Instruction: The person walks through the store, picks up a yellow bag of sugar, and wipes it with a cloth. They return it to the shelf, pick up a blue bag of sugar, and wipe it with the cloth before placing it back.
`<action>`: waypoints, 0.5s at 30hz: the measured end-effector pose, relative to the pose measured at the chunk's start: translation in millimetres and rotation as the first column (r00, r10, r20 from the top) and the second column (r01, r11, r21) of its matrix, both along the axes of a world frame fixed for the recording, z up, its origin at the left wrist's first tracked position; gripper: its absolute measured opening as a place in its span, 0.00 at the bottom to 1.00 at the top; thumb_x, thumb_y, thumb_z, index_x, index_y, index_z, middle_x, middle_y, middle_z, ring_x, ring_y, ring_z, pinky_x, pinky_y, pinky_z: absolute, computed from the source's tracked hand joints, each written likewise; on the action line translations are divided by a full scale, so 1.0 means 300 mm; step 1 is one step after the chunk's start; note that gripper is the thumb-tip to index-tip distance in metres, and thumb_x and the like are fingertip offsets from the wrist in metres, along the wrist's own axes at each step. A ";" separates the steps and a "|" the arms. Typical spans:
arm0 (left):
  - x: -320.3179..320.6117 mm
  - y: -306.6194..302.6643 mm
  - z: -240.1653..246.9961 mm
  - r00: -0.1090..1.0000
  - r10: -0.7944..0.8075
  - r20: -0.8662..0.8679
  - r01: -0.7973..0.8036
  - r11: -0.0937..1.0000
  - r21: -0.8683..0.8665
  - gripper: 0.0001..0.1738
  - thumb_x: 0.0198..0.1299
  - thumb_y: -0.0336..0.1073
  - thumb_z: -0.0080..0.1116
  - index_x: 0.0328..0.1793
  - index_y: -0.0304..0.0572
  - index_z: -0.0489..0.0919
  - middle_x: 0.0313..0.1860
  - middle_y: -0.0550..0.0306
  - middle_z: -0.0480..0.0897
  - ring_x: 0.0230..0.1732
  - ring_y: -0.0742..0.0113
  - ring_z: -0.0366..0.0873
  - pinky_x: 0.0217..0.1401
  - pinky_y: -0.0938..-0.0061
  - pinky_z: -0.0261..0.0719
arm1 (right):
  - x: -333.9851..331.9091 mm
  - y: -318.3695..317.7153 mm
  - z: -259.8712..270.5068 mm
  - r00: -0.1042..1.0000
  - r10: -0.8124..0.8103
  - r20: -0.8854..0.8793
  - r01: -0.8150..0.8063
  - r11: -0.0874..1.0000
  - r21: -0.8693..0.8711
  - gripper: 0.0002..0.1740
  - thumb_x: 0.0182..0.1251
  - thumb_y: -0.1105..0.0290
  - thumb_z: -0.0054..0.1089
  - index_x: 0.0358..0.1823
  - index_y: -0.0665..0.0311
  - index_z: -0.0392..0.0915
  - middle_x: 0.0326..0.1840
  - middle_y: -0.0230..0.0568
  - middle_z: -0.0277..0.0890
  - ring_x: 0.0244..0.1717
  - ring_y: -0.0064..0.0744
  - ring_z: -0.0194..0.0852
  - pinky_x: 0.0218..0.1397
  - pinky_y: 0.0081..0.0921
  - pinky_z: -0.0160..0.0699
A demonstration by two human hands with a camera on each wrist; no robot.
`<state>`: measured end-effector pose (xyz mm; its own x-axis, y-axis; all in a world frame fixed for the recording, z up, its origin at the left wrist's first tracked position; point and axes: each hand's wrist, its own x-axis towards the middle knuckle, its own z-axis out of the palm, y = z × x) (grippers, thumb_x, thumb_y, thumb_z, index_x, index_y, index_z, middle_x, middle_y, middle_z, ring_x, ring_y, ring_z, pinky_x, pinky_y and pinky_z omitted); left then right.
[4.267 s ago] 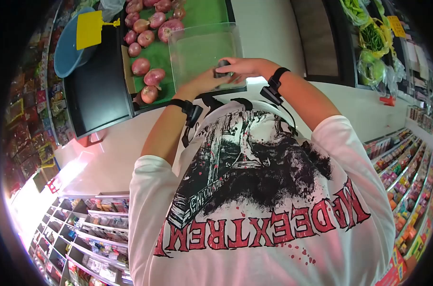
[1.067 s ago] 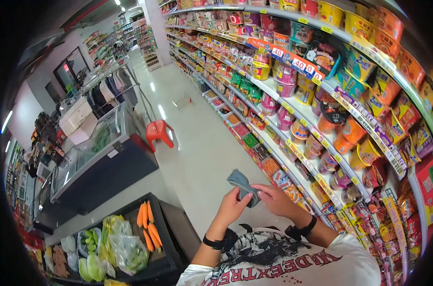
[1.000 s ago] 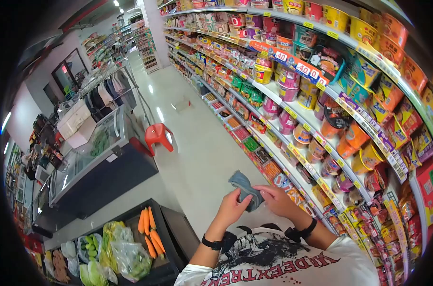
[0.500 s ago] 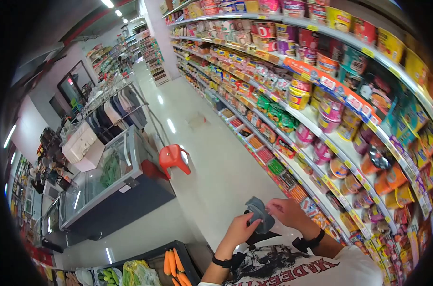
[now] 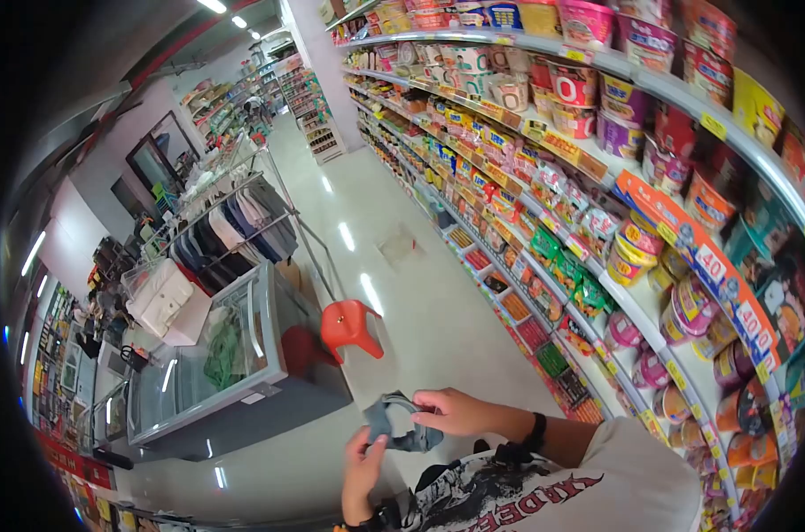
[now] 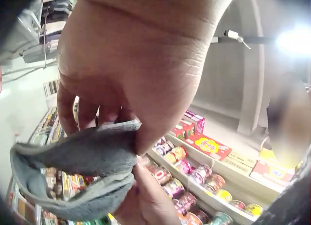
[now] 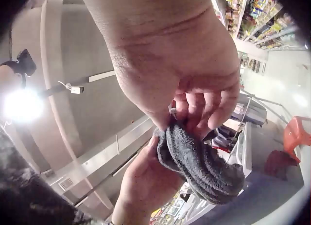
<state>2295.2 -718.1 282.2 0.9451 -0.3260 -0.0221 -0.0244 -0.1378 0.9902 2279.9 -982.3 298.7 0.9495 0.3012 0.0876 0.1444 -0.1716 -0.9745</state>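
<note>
standing in a shop aisle over a pale, glossy floor, facing long shelving stocked with instant-noodle tubs at right. viewing, at left, a red stool beside a glass-topped freezer, then a rack of clothes beyond.

holding a grey cloth just ahead of a printed white shirt, above the floor and well apart from shelving and freezer. opening the cloth into a loop between both hands. pinching one side between thumb and fingers of the left hand. pinching the other side between thumb and bent fingers of the right hand, while wearing a black band on that wrist.

reading "40" on white panels of an orange price strip. reading a large "o" on a red tub. making out red block lettering, including "ade", upside down and partly lost in folds of the shirt. finding yellow shelf tags too small to read. showing also, from the left wrist, a red carton bearing a stylised yellow emblem.
</note>
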 end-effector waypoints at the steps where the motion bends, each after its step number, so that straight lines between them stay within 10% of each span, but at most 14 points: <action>1: 0.055 0.008 -0.003 0.993 0.091 -0.071 -0.095 0.994 -0.058 0.05 0.70 0.29 0.61 0.48 0.36 0.82 0.39 0.65 0.82 0.40 0.79 0.73 0.43 0.80 0.73 | 0.049 -0.018 0.014 1.000 -0.020 -0.007 0.020 1.000 0.016 0.14 0.76 0.63 0.61 0.41 0.67 0.71 0.27 0.39 0.70 0.28 0.25 0.63 0.33 0.30 0.67; 11: 0.803 -0.004 -0.123 0.987 0.081 0.137 -0.113 0.963 0.246 0.09 0.72 0.31 0.60 0.38 0.34 0.77 0.36 0.67 0.73 0.34 0.79 0.69 0.39 0.80 0.71 | 0.522 -0.364 -0.212 0.825 -0.479 -0.301 0.543 0.820 0.181 0.11 0.77 0.65 0.56 0.53 0.62 0.79 0.44 0.29 0.80 0.44 0.19 0.76 0.43 0.23 0.79; 15: 1.152 -0.117 -0.184 0.999 -0.044 0.014 0.044 0.998 0.046 0.10 0.75 0.33 0.55 0.41 0.33 0.80 0.39 0.63 0.81 0.43 0.76 0.77 0.49 0.79 0.74 | 0.783 -0.429 -0.118 0.669 -0.674 -0.313 0.743 0.598 0.301 0.10 0.80 0.66 0.53 0.52 0.63 0.78 0.41 0.29 0.79 0.40 0.20 0.77 0.43 0.24 0.80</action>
